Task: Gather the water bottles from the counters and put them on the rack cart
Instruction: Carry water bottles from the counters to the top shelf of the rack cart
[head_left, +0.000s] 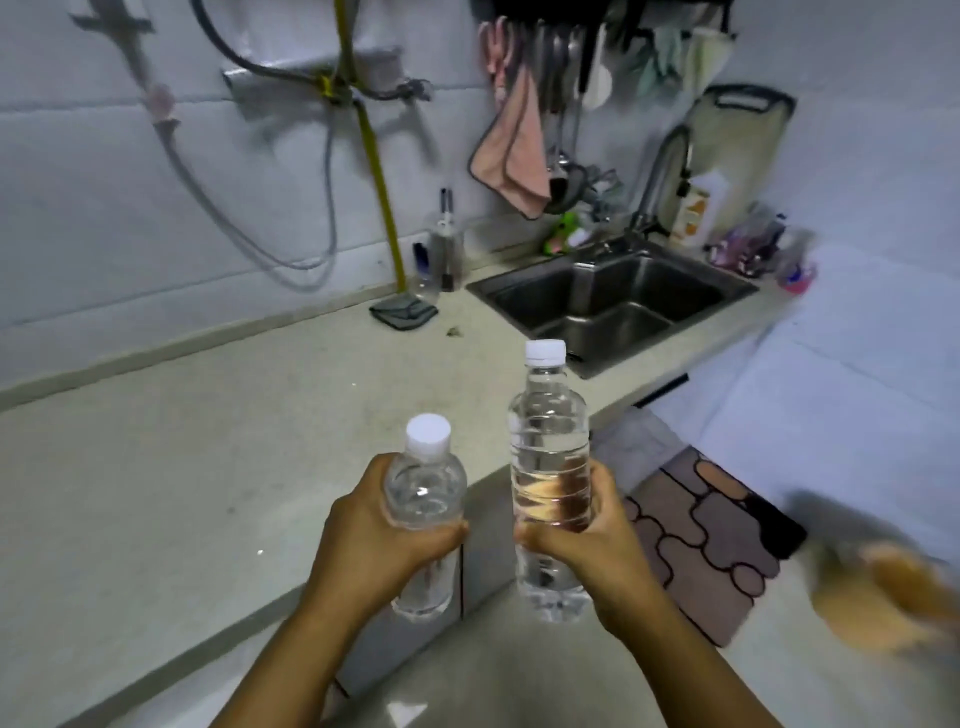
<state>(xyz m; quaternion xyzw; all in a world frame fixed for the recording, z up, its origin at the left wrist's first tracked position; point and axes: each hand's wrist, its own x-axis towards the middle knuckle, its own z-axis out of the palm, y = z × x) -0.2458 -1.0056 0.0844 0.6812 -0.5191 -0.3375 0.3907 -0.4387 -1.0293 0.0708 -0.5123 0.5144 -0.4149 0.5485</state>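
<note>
I hold two clear water bottles with white caps, both upright and off the counter. My left hand (371, 535) is wrapped around the middle of the left bottle (426, 488), just past the counter's front edge. My right hand (587, 535) grips the taller-looking right bottle (549, 441) around its lower half, over the floor in front of the counter. The two bottles are side by side, a small gap between them. No rack cart is in view.
A pale counter (182, 467) runs along the tiled wall to a steel double sink (613, 306) at the back right. A folded dark cloth (404, 313) and small bottles stand by the wall. A patterned floor mat (711, 540) lies at the lower right.
</note>
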